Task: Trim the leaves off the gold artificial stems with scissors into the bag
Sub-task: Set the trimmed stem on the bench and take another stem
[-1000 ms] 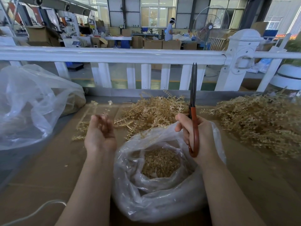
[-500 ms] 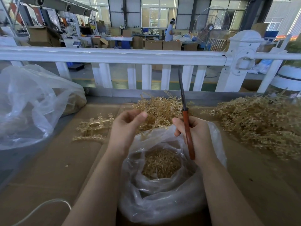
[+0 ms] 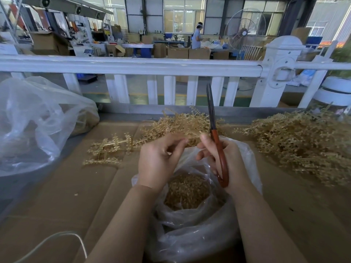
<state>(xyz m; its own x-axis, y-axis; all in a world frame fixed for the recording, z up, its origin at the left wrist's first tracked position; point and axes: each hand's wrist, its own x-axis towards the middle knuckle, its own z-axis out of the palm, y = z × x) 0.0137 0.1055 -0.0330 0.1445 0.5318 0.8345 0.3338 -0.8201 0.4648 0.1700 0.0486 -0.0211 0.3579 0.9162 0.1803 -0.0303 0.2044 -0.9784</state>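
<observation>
A clear plastic bag [image 3: 191, 238] stands open between my forearms, with cut gold leaves [image 3: 187, 190] heaped inside. My right hand [image 3: 226, 160] grips red-handled scissors [image 3: 218, 147] over the bag, the dark blades together and pointing up. My left hand [image 3: 158, 158] hovers over the bag's mouth with its fingers curled, its fingertips close to my right hand's. Whether it pinches a stem is unclear. A pile of gold stems [image 3: 182, 124] lies just behind both hands. Trimmed-looking gold stems [image 3: 108, 149] lie flat to the left.
A big heap of gold stems [image 3: 303, 147] covers the right of the cardboard-covered table [image 3: 62, 196]. A large crumpled plastic bag [image 3: 34, 122] sits at the left. A white railing [image 3: 133, 65] runs along the far edge. A white cord [image 3: 57, 242] lies near the front left.
My left hand moved right from the table's left side to above the bag, close to my right hand. The scissors stayed upright in my right hand, tilting a little.
</observation>
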